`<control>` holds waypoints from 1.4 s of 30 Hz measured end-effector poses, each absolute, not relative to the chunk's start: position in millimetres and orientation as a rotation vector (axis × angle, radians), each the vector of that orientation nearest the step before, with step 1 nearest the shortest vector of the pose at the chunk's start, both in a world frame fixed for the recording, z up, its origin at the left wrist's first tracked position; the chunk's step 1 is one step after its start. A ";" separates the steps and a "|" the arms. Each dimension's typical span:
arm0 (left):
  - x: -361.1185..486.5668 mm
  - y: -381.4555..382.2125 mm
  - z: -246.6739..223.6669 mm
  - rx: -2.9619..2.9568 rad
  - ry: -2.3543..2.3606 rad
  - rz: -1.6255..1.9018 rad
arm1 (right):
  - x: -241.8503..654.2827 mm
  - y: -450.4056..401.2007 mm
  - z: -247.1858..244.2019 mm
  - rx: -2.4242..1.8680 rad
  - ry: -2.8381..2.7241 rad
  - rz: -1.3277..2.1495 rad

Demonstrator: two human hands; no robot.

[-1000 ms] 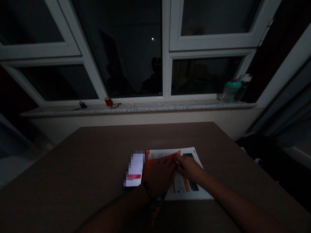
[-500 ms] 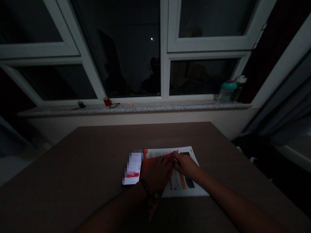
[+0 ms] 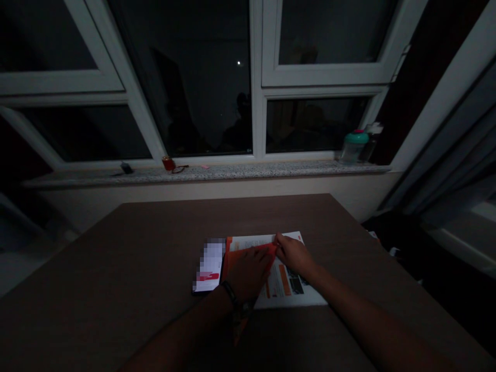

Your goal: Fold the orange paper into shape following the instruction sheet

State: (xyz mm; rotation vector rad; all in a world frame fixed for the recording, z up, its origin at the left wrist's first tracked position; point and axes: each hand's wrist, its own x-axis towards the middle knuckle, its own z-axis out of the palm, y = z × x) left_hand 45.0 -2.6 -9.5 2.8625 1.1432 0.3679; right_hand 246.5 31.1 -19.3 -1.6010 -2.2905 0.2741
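Observation:
A printed booklet (image 3: 312,298) with white, orange and dark areas lies on the brown table (image 3: 155,227). Across its left part is an orange sheet (image 3: 234,257), folded at a slant, with a pointed end below my left wrist. My left hand (image 3: 249,271) lies flat on this sheet, fingers spread, a dark band at the wrist. The fingers of my right hand (image 3: 292,253) pinch the sheet's upper right edge. Left of the booklet lies a phone (image 3: 209,266) with a lit screen, partly pixelated.
Behind the table runs a speckled window sill (image 3: 240,170). On it stand a teal-lidded bottle (image 3: 354,146), a clear bottle (image 3: 372,142), a small red jar (image 3: 168,164) and a small dark object (image 3: 126,168). Dark windows rise above.
My right hand has shifted slightly up and left, still at the orange sheet's edge. My left hand stays on the sheet. The whole view has shifted slightly.

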 end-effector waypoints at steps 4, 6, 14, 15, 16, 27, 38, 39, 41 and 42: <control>45.1 -0.1 -0.7 2.846 1.107 0.321 | 246.9 23.8 -18.4 -1.586 -2.273 0.317; 45.2 1.6 3.0 2.832 1.088 0.291 | 246.7 19.7 -17.8 -1.555 -2.291 0.342; 38.5 -0.3 5.5 2.781 1.033 0.361 | 240.6 8.3 -15.9 -1.420 -2.424 0.442; 36.6 -0.8 5.3 2.778 1.026 0.375 | 239.7 7.5 -15.8 -1.421 -2.427 0.436; 34.7 -0.9 5.2 2.772 1.016 0.384 | 239.0 7.1 -15.7 -1.425 -2.431 0.427; 29.1 0.1 -1.5 2.781 1.032 0.355 | 241.1 25.6 -15.4 -1.650 -2.320 0.241; 35.4 -4.8 -5.1 2.800 1.036 0.418 | 262.7 26.8 -27.5 -1.609 -2.116 0.364; 35.3 -5.3 -4.7 2.796 1.018 0.428 | 264.8 26.5 -26.8 -1.606 -2.102 0.370; 35.3 -6.1 -3.5 2.786 0.994 0.437 | 267.1 25.1 -23.9 -1.592 -2.079 0.378; 35.5 -6.4 -2.9 2.783 0.989 0.431 | 267.0 23.9 -21.9 -1.575 -2.075 0.384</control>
